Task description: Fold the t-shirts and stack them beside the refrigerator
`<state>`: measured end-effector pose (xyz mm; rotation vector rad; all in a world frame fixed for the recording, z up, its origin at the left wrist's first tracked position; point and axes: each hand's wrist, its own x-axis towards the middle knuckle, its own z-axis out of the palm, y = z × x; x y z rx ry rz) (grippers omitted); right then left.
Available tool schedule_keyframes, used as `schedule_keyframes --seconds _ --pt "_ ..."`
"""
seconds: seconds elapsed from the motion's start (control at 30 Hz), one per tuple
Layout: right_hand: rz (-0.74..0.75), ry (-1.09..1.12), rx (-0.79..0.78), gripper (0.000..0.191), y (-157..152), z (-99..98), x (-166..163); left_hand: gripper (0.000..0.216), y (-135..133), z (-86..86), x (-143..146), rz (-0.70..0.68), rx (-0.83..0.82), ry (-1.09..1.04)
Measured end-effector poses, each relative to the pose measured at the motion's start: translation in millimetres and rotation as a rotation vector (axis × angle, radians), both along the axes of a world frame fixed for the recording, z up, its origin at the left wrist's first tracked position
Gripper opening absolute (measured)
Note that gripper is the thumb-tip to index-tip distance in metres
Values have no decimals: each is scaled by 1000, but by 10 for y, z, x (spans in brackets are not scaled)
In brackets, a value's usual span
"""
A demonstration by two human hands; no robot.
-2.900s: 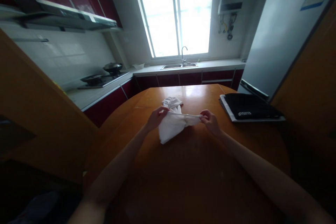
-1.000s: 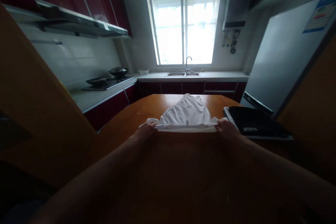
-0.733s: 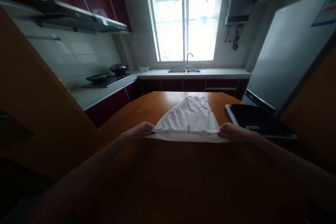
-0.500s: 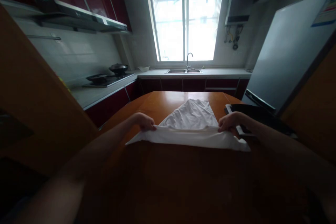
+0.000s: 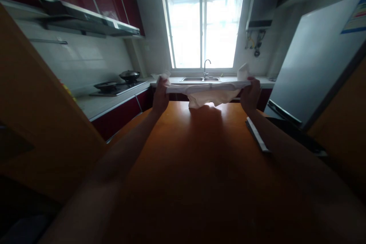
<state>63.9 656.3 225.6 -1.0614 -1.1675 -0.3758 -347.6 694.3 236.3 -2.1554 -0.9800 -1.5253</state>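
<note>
A white garment (image 5: pixel 206 94) hangs stretched between my two hands, lifted above the far end of the wooden table (image 5: pixel 200 160). My left hand (image 5: pixel 160 95) is closed on its left edge and my right hand (image 5: pixel 251 94) is closed on its right edge. Both arms reach straight out. The cloth sags in the middle, close to the tabletop; whether it touches I cannot tell.
A flat black item on a white board (image 5: pixel 274 131) lies at the table's right edge, partly behind my right arm. Beyond are a counter with a sink (image 5: pixel 200 79), a stove with pans (image 5: pixel 117 84), and a grey fridge (image 5: pixel 311 65) on the right.
The garment lay spread flat on the table with my hands at its near edge. Both hands have since raised it and carried it forward, off the tabletop.
</note>
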Motion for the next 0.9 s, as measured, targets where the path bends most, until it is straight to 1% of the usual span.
schedule_keyframes --seconds 0.07,0.13,0.27,0.33,0.37,0.43,0.53,0.6,0.67,0.7,0.77,0.8,0.83,0.87,0.9 --pt "68 -142 -159 22 -280 -252 110 27 -192 -205 -130 -66 -114 150" --pt "148 -261 -325 21 -566 -541 167 28 -406 -463 -241 -102 -252 277" --pt "310 -458 -675 19 -1065 -1097 197 33 -884 -1016 -446 -83 -614 409" --pt "342 -563 -797 19 -1273 -1312 208 33 -1142 -1241 -538 -63 -773 462" --pt "337 -614 -844 20 -1369 -1396 215 33 -1271 -1328 -575 -43 -824 488" --pt "309 -718 -895 24 -1554 -1515 232 36 -1524 -1450 -625 3 -859 535" --pt "331 -846 -881 25 -1829 -1577 253 39 -1872 -1518 -661 74 -833 573" --pt "394 -899 -872 25 -2011 -1564 262 39 -2077 -1511 -702 146 -831 584" --pt "473 -912 -917 27 -2170 -1536 263 38 -2242 -1477 -785 209 -878 587" --pt "511 -904 -961 29 -2232 -1524 258 39 -2301 -1453 -839 202 -925 586" --pt "540 -845 -1047 35 -2299 -1513 230 50 -2349 -1401 -945 78 -1046 579" --pt "507 -797 -1065 37 -2301 -1517 204 55 -2335 -1381 -982 10 -1092 559" --pt "446 -745 -1059 38 -2281 -1526 169 55 -2296 -1371 -999 -19 -1111 524" --pt "365 -694 -1032 37 -2240 -1542 127 53 -2238 -1375 -993 0 -1095 480" --pt "280 -648 -998 34 -2184 -1563 78 51 -2165 -1393 -965 65 -1047 434"
